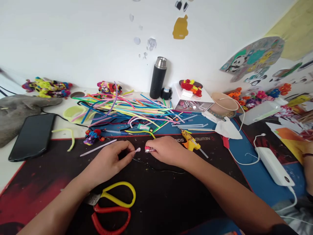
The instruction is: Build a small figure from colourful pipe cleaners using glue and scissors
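Observation:
My left hand (111, 158) is closed in a pinch on a small pale pink pipe cleaner piece (138, 149) with a rounded tip. Facing that tip across a narrow gap is the metal end of a red lighter (148, 149), gripped in my right hand (166, 150). No flame can be made out. Scissors (132, 192) with one yellow and one red handle lie below the left wrist, blades partly under the forearm. A pale lilac pipe cleaner (97, 148) rests just left of my left hand. A yellow glue gun (191, 141) lies beyond the right wrist.
A heap of colourful pipe cleaners (127, 109) spreads along the back. Behind it stand a black thermos (158, 78) and a white drawer box (193, 98). A phone (33, 137) is at left; a white power bank (275, 166) with cables is at right, near another person's arm (308, 163).

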Motion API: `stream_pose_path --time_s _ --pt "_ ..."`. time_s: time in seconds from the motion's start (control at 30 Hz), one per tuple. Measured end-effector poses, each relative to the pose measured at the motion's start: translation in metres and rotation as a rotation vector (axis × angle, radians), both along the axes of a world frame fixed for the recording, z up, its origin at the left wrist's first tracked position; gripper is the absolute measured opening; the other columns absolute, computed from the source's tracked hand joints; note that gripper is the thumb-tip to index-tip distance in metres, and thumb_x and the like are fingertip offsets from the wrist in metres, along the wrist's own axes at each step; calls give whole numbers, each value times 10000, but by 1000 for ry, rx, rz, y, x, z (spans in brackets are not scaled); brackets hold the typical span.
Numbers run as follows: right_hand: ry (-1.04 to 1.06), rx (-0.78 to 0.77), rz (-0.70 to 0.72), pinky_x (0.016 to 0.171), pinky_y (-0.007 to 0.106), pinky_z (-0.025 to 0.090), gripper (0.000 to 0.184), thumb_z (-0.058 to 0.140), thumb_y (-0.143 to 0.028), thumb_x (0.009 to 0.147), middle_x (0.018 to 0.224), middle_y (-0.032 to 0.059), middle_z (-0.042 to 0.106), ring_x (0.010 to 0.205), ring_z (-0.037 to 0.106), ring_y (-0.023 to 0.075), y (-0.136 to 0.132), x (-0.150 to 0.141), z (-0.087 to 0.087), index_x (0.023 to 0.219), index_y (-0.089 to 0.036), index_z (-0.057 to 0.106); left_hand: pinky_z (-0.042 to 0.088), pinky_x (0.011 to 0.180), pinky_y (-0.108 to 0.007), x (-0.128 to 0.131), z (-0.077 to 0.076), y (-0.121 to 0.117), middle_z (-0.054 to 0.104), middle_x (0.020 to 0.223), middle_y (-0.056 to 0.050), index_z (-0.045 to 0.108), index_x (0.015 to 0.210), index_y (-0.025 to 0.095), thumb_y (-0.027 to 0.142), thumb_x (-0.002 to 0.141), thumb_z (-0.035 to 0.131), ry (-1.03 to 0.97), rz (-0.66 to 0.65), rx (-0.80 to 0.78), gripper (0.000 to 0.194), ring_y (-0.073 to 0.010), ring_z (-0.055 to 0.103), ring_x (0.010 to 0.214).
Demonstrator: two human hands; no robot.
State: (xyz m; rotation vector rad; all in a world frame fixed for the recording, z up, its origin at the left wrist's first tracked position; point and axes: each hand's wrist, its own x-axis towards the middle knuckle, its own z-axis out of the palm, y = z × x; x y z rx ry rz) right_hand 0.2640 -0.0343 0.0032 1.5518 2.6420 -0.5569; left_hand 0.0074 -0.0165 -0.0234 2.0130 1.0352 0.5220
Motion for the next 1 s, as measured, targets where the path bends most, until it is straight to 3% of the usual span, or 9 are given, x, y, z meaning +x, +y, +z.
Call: stream_pose_path --time_s 0.3,0.47,0.6,0.8,1.0 --pt "36 -20 115 620 341 252 166 585 -145 1023 954 54 807 816 686 203 25 -18 6 933 -218 704 483 684 -306 -3 5 6 760 870 -13 725 880 278 515 1003 568 20 24 -79 310 -224 672 754" --pt "74 -66 -55 641 313 281 108 644 -162 997 907 44 802 783 673 194 22 -11 11 985 -216 737 465 679 -298 -4 8 6 753 867 -12 715 896 261 498 1011 560 15 29 -113 305 -215 659 759" --pt "100 -35 -238 651 301 303 117 711 -325 1026 894 48 799 798 689 204 11 2 0 1019 -213 748 457 707 -282 -4 7 5 745 892 -4 707 934 243 478 1037 554 28 12 -126 299 -197 650 790" --pt "97 23 -222 684 315 351 307 714 -534 1029 997 69 829 882 748 242 3 -3 -18 1086 -236 755 442 673 -277 -3 5 6 737 869 2 715 930 239 521 1038 568 18 22 -122 336 -187 624 755" --pt "38 3 -192 680 321 372 287 716 -460 1045 1063 74 848 934 777 268 3 -21 -13 1228 -240 733 456 684 -275 -5 7 6 735 862 0 715 932 238 532 1030 575 10 19 -135 340 -195 636 774"
